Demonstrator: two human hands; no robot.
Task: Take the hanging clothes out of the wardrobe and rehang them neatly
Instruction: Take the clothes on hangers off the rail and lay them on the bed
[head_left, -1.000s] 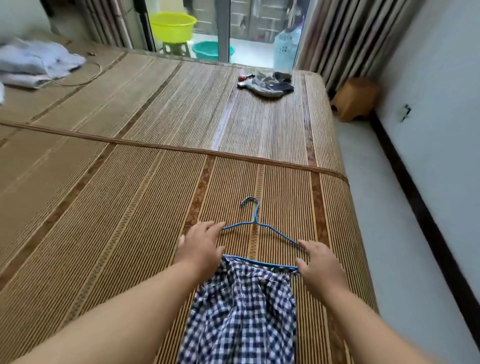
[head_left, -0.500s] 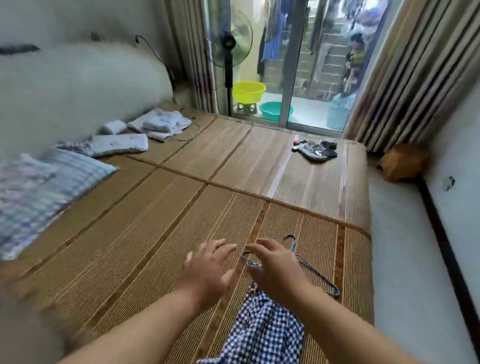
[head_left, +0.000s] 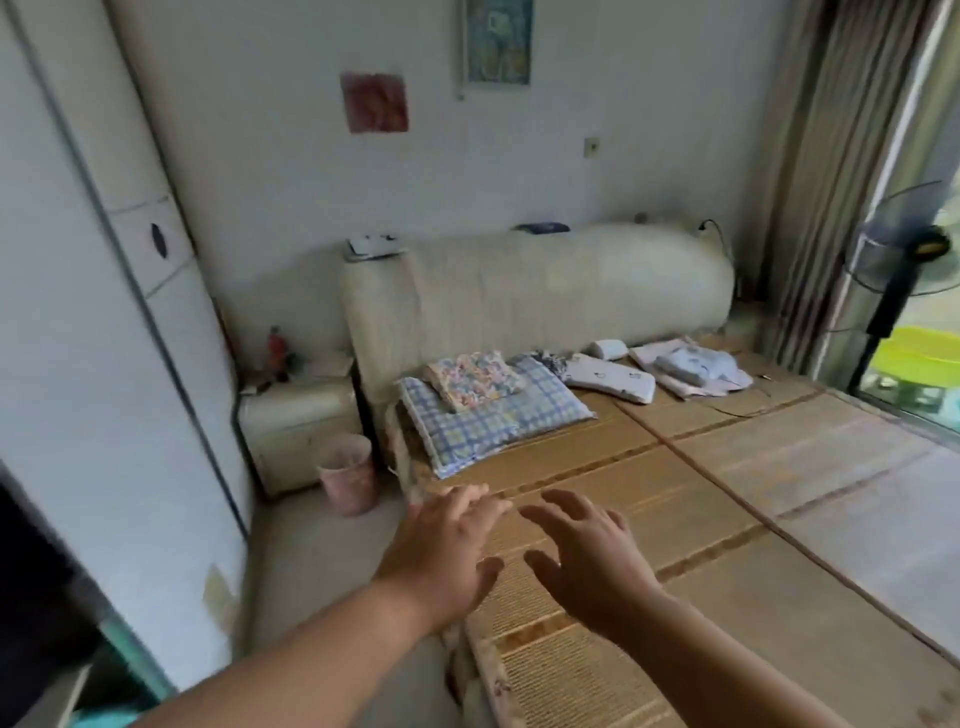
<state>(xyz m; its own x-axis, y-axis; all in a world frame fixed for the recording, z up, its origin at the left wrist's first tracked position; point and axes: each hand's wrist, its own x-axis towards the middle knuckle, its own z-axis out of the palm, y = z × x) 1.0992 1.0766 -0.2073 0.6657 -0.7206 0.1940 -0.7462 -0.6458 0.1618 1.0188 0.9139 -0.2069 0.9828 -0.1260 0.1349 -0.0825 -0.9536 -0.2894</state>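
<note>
Both hands hang empty in the air over the near corner of the bed, backs up, close together but not touching. The left hand (head_left: 441, 556) has its fingers (head_left: 480, 501) loosely spread and pointing toward the head of the bed; the right hand (head_left: 592, 561) sits just beside it, its fingers (head_left: 558, 504) also splayed open, gripping nothing. Beneath them lies the woven bamboo mat (head_left: 701, 519) that covers the bed. The white wardrobe (head_left: 93, 364) stands at the left edge of the view, with a dark opening low down at the lower left; no hanging clothes or hanger can be made out anywhere, so the task's things are out of sight and well clear of the fingers. Farther off, a checked pillow (head_left: 488, 421) rests against the padded headboard (head_left: 535, 296), and a pink bin (head_left: 348, 480) stands on the floor by the bedside cabinet (head_left: 296, 431)
</note>
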